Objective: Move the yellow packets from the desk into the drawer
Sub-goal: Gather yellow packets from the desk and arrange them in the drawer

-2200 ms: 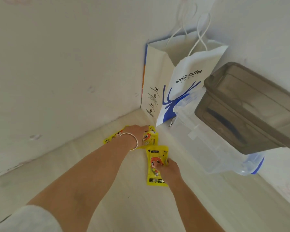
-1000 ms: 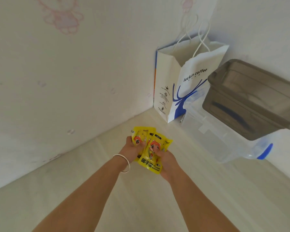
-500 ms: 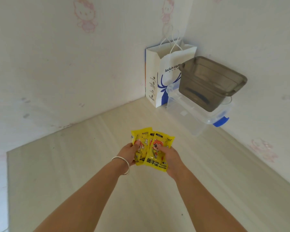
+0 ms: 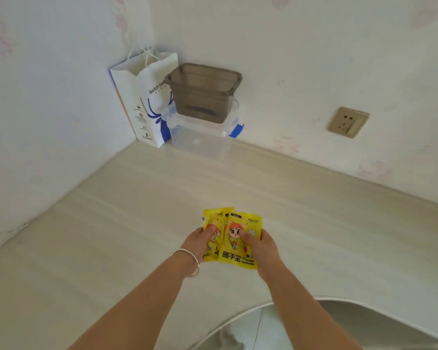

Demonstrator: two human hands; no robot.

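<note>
Both of my hands hold a fanned stack of yellow packets [image 4: 234, 224] with a cartoon figure, lifted above the pale wooden desk [image 4: 111, 223]. My left hand [image 4: 197, 242], with a silver bangle on the wrist, grips the packets' left side, thumb on top. On the right side my right hand [image 4: 264, 247] pinches the front packet, its thumb across the print. No drawer is in view.
In the far corner stand a white paper bag [image 4: 147, 102] with blue print and a clear lidded box [image 4: 200, 140] with a smoky brown tub [image 4: 202, 92] on top. A wall socket [image 4: 348, 122] is at the right. The desk's curved front edge [image 4: 263, 305] lies near my arms.
I picked the packets off the desk by the bag, gathered them into both hands and drew them back toward me. The view has pulled away from the corner.
</note>
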